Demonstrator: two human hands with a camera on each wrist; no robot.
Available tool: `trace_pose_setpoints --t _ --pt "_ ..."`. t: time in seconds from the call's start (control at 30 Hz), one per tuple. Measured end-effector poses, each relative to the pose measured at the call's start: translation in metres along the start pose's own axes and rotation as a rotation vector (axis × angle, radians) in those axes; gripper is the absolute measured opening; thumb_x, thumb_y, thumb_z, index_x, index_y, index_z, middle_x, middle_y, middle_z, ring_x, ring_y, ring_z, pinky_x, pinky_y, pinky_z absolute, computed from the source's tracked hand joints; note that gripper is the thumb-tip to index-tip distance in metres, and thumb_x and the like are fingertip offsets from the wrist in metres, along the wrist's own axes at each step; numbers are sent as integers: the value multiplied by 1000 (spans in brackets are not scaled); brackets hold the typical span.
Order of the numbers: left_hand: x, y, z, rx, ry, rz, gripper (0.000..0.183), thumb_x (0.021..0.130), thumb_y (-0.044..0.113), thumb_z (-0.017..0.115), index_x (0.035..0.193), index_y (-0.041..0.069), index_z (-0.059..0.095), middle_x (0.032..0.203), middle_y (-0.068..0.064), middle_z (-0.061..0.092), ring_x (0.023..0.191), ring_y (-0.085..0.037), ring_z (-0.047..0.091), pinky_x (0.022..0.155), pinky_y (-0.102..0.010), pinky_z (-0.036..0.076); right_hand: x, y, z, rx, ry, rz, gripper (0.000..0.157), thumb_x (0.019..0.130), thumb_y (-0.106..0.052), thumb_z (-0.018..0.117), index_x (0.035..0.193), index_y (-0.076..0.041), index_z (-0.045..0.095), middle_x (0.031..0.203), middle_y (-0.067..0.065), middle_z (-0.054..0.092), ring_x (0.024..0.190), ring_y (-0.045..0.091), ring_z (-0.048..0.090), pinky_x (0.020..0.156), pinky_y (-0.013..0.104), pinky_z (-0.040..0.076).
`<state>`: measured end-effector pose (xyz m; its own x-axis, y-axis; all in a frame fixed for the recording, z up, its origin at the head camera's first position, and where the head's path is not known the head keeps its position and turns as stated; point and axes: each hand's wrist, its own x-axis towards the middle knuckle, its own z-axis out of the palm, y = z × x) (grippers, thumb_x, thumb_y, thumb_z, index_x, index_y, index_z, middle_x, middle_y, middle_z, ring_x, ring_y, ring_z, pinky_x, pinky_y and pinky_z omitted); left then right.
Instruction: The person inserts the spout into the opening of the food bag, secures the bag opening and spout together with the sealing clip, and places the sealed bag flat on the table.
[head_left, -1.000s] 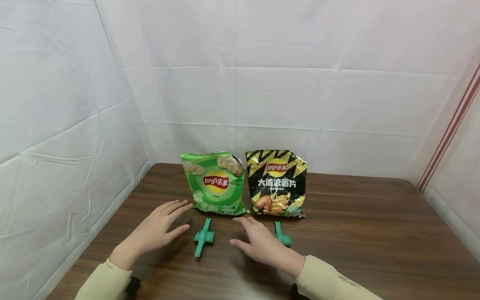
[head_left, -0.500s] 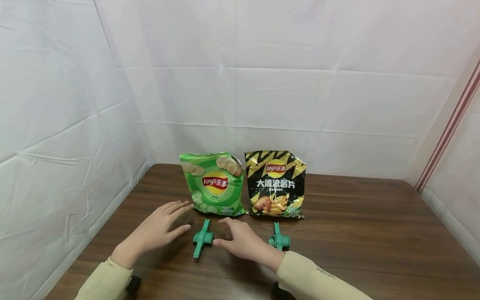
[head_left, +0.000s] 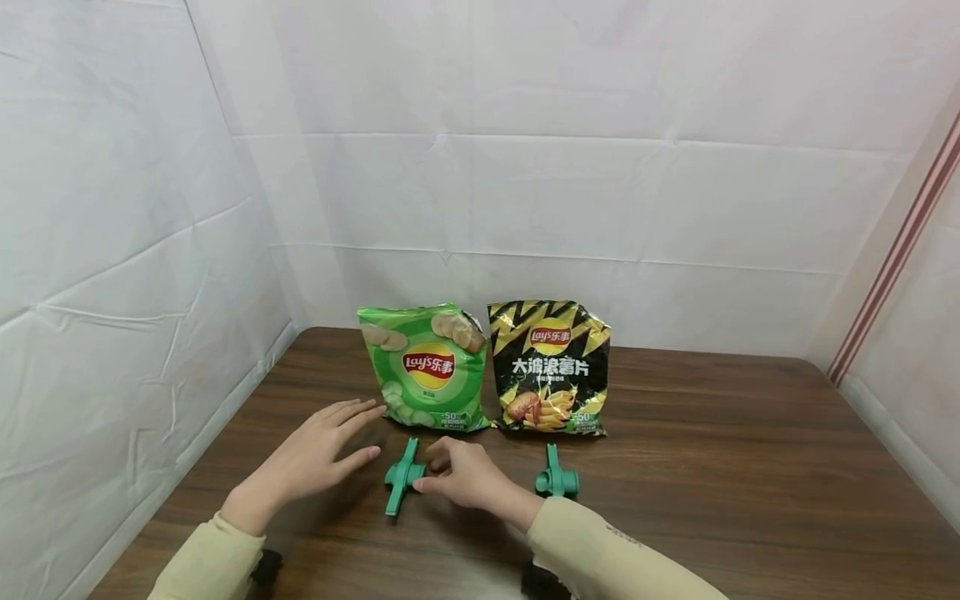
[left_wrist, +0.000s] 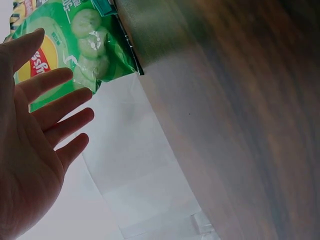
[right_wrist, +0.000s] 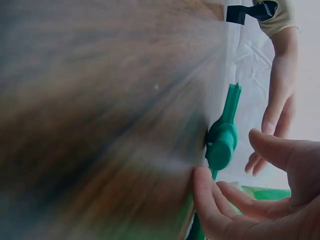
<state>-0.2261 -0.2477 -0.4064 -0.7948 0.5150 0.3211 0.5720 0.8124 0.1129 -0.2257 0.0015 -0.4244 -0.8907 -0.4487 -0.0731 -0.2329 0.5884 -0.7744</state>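
A green bag clip with a round spout [head_left: 405,477] lies on the wooden table [head_left: 712,467]. My right hand [head_left: 468,475] is just right of it, thumb and fingers bent but apart. In the right wrist view the fingertips [right_wrist: 202,177] rest low by the clip [right_wrist: 221,145], with the thumb away from it; contact is unclear. My left hand [head_left: 311,458] hovers left of the clip, fingers straight and spread, holding nothing. Its fingers [left_wrist: 65,107] appear in front of the green chip bag [left_wrist: 92,40] in the left wrist view.
The green chip bag [head_left: 431,379] and a black-and-yellow chip bag [head_left: 551,375] stand side by side behind the clips. A second green clip [head_left: 557,482] lies right of my right hand, partly behind the sleeve. White cloth [head_left: 555,192] hangs behind the table.
My right hand has moved left to the near clip, and its fingers have bent more. The second clip has come further into sight. My left hand has stayed put.
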Motion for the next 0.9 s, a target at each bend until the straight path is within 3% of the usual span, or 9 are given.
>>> trace_pose_setpoints --t 0.43,0.9 --pt "-2 -1 -1 1 7 -7 54 93 42 58 138 14 50 139 -11 51 128 -33 46 102 -53 37 9 0 5 -78 5 -24 30 79 -28 78 101 -10 69 92 4 70 87 17 64 76 29 51" --pt "-2 -2 -1 -6 7 -18 54 93 43 57 138 15 50 138 -11 51 127 -34 47 102 -53 38 12 3 9 -169 0 -61 24 78 -24 79 96 -10 69 87 1 67 81 12 61 71 23 48"
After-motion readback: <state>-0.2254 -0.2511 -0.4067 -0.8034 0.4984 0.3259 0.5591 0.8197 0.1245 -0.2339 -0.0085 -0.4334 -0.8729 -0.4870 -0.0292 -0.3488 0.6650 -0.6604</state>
